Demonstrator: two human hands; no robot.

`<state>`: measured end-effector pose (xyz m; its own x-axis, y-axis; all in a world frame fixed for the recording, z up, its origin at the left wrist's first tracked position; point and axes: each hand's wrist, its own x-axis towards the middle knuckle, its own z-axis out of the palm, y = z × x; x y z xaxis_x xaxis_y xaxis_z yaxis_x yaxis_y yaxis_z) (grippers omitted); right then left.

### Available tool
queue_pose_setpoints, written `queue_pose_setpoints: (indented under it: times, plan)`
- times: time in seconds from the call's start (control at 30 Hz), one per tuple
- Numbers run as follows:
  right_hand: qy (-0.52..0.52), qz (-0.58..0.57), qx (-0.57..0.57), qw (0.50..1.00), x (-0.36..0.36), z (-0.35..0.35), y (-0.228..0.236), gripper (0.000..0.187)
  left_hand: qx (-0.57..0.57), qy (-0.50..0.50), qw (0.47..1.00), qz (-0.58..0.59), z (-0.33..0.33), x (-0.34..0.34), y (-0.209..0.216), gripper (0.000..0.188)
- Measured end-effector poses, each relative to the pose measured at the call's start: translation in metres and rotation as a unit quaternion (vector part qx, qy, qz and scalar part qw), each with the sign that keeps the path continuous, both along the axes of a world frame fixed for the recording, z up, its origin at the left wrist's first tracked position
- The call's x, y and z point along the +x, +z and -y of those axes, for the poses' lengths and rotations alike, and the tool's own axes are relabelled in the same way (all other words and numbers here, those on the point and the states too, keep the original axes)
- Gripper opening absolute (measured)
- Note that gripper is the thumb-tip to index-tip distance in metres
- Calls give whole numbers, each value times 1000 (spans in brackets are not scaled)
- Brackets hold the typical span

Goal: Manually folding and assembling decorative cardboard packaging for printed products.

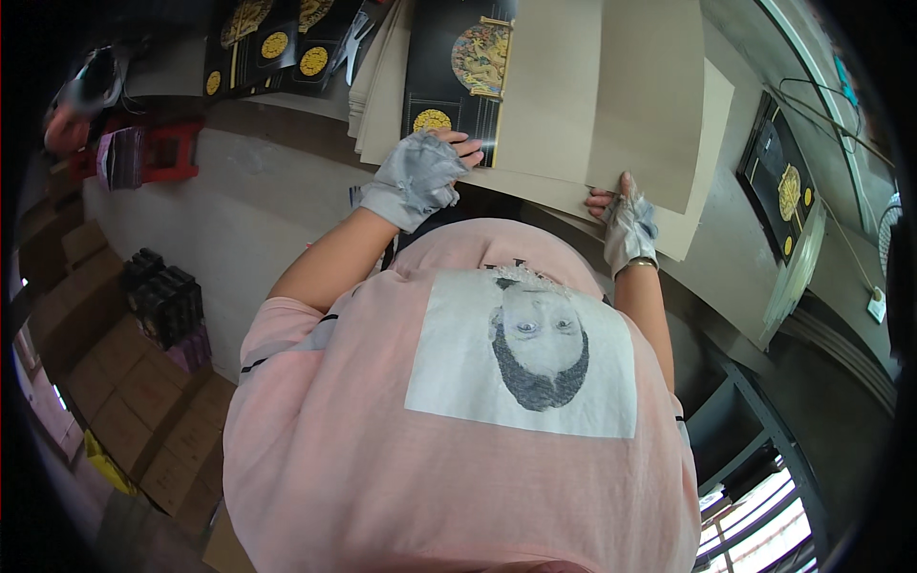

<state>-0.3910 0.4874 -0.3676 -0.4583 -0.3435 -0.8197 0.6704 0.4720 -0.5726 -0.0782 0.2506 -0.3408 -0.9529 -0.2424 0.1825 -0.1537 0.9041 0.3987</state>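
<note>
My left hand (pixel 420 177), in a grey fingerless glove, rests on the near edge of a black printed panel (pixel 449 105) with gold and coloured designs. Its fingers lie stretched out over the panel. The panel sits on the left part of a large beige cardboard sheet (pixel 551 86). At the sheet's near right, my right hand (pixel 626 220), also gloved, pinches the edge of an upper cardboard flap (pixel 650 105), with the thumb on top. The fingers underneath are partly hidden. More cardboard sheets (pixel 368 91) lie stacked beneath, at the left.
Black printed panels (pixel 277 48) and scissors (pixel 355 43) lie at the far left of the table. Another black panel stack (pixel 778 186) is at the right. A red stool (pixel 172 153) and brown cartons (pixel 143 401) stand on the left. A cable (pixel 841 239) hangs at the right.
</note>
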Motion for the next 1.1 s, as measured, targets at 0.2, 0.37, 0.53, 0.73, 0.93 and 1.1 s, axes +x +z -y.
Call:
queue_pose_setpoints:
  times: [0.2, 0.37, 0.53, 0.73, 0.93, 1.1]
  plan:
    - [18, -60, -18, 998, 12, 11, 17, 63, -5, -1, 1000, 5, 2, 4, -2, 46]
    - [2, -48, -3, 999, 8, 8, 10, 61, -8, 1, 1000, -1, 0, 1, 1, 46]
    - [139, -379, 32, 914, 14, 3, 5, 58, -29, -12, 999, 22, 1, 1, 4, 47]
    - [349, -730, -77, 583, 32, 41, 78, 71, -53, -16, 996, 64, 0, 6, 6, 51]
    - [587, -699, -68, 401, 50, 83, 91, 70, -30, -16, 996, 85, 3, 8, -15, 49]
    - [651, -658, -71, 372, 54, 98, 75, 62, 25, -4, 999, 32, 2, 3, 3, 40]
